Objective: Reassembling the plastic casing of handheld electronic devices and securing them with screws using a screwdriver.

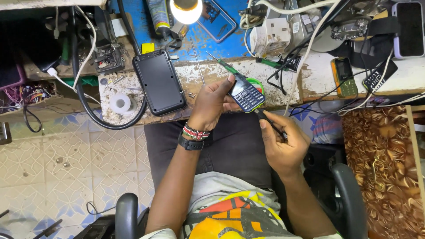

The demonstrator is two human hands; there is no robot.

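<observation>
The left hand (211, 102) grips a blue keypad phone (246, 94) above the lap, at the workbench's (265, 73) near edge. The right hand (283, 144) is closed on a black-handled tool (271, 124) touching the phone's lower end. Steady, small pressure suits; open room lies toward the lap, with cables (305, 53) crowding the far right.

Dark phone screens: keypad phone (246, 94) in hand, smartphone (410, 29) perhaps far right.

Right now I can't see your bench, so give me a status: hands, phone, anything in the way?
Left hand holds keypad phone. Right hand holds thin black tool, tip at phone's lower edge. Nothing between them.
</observation>
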